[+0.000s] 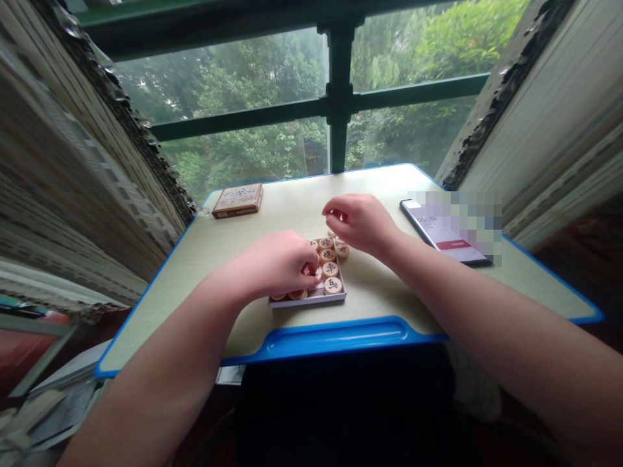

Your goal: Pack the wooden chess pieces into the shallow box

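Note:
A shallow open box (307,301) of round wooden Chinese chess pieces (330,269) sits near the front of the table. Dark characters mark the pieces. My left hand (287,259) reaches over the box from the left, its fingers closed on a chess piece at the box's middle. It covers much of the left side. Beyond the box's far right corner is my right hand (360,222), its fingers curled; whatever they hold, if anything, is hidden. One chess piece (342,250) lies by the box's right edge, and another (332,233) shows partly beneath my right hand.
The pale table (195,279) has a blue rim and a blue front tray groove (335,336). A printed box lid (238,200) lies at the back left. A phone (445,233) lies on the right. Curtains (530,117) flank the window behind the table.

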Demonstrator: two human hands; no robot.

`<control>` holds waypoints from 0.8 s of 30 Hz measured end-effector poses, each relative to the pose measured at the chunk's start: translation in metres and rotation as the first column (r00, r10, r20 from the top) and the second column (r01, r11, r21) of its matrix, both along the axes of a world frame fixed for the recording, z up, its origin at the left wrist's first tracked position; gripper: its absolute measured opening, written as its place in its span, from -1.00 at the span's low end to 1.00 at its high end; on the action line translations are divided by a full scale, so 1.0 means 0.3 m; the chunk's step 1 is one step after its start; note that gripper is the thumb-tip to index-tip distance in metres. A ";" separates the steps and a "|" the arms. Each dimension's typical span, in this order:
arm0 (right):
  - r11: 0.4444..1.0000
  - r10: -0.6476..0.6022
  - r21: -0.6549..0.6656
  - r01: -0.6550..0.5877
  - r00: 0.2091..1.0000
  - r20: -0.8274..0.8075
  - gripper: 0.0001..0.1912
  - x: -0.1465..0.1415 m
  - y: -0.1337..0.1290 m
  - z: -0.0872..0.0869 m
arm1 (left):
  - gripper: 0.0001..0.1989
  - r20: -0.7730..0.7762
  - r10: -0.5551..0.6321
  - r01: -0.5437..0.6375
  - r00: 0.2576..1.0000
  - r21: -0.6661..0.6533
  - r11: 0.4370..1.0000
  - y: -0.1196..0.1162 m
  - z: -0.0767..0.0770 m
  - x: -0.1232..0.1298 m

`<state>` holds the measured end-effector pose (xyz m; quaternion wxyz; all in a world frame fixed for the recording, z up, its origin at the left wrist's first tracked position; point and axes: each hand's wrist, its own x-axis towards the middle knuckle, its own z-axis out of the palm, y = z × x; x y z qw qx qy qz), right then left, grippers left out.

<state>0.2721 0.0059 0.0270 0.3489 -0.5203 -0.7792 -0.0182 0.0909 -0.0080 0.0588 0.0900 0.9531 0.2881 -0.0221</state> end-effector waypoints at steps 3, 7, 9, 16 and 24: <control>1.000 -0.010 -0.011 0.010 1.000 0.005 -0.79 -0.001 0.001 0.000 | -0.77 0.014 -0.010 0.010 1.000 -0.009 1.000 0.002 -0.001 -0.001; 0.997 -0.039 -0.068 0.044 0.997 0.064 -0.77 0.009 0.011 0.001 | -0.76 0.016 -0.024 0.024 1.000 0.005 1.000 0.003 -0.001 -0.001; 0.987 -0.053 -0.142 0.071 0.991 0.125 -0.77 0.020 0.019 0.002 | -0.76 0.005 -0.025 0.025 1.000 0.018 1.000 0.004 0.000 -0.001; 0.899 -0.056 -0.396 0.187 0.945 0.321 -0.72 0.048 0.038 -0.003 | -0.76 -0.013 -0.011 0.011 1.000 -0.007 1.000 0.003 0.000 -0.004; 0.888 -0.077 -0.400 0.228 0.930 0.360 -0.70 0.044 0.043 -0.015 | -0.74 0.008 -0.031 0.031 0.999 -0.006 0.999 0.009 -0.004 -0.007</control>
